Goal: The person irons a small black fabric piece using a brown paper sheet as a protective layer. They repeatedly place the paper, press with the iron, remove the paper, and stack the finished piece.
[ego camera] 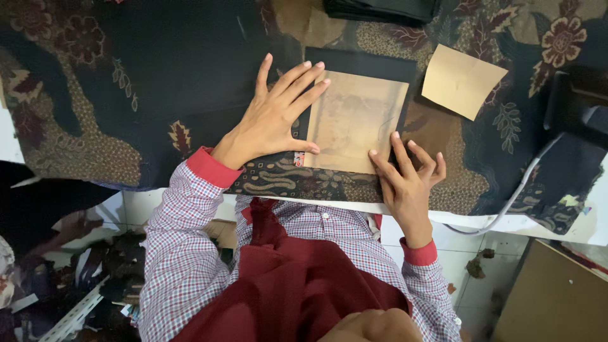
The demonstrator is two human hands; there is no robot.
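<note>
A tan paper sheet [354,120] lies on a black cloth piece [364,62] on the patterned table cover. My left hand [275,114] rests flat with spread fingers on the sheet's left edge and the black cloth. My right hand [405,174] presses its fingertips on the sheet's near right corner. Neither hand grips anything.
A second tan paper square [461,80] lies to the right. A dark folded stack [383,9] sits at the far edge. A black device [579,104] with a white cable [516,193] stands at the right. The table's white front edge [506,221] runs below; a brown box [557,297] and clutter sit on the floor.
</note>
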